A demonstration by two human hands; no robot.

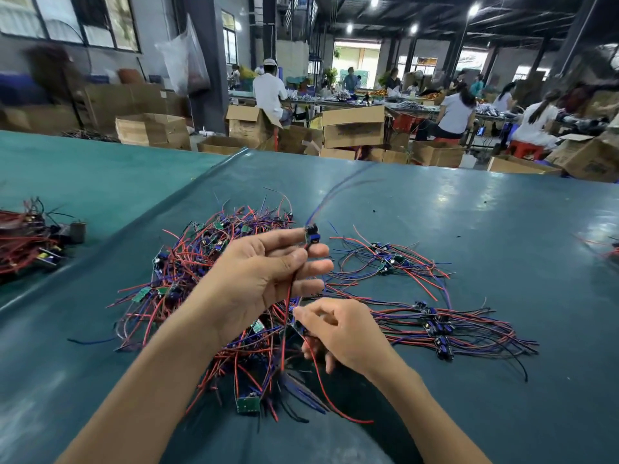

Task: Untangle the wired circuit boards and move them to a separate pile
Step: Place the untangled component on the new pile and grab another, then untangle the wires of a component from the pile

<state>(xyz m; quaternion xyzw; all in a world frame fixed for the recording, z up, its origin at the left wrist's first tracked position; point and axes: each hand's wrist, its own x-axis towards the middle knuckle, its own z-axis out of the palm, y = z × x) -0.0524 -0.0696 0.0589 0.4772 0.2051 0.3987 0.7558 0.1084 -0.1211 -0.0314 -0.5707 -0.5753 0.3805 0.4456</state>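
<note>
— Entry one: step in hand?
— Separation, partway through by my reading. Left hand (264,272) is held above the tangled heap (201,262), thumb and forefinger pinching one circuit board (312,233). Its blue and red leads blur upward, and a dark-and-red lead drops past the palm. Right hand (345,326) is lower, fingers (311,313) curled and pinching leads just over the heap. A loose red wire (363,421) trails below it onto the bench (502,222).

— Location of finished stock?
— Sorted row (435,326), right of the hands: boards side by side, leads combed flat. A looser second group (388,259) lies behind it. Both sit apart from the heap.

— Next move requires?
— Probably drawing the held board's leads clear of the heap's loops without dragging neighbours, then laying it with the row. Snagging is likely, as the leads cross thickly.

— Materials?
— Boards: small flat green rectangles carrying blocky blue and dark parts. Leads: thin, flexible, smooth-sheathed, in red, blue and black, lying in springy curls. Bench: glossy teal sheet, faintly scuffed, with a seam to the left.

— Other holdings?
— Another wired bundle (26,242) at far left; cardboard boxes (351,128) beyond the bench.
</note>
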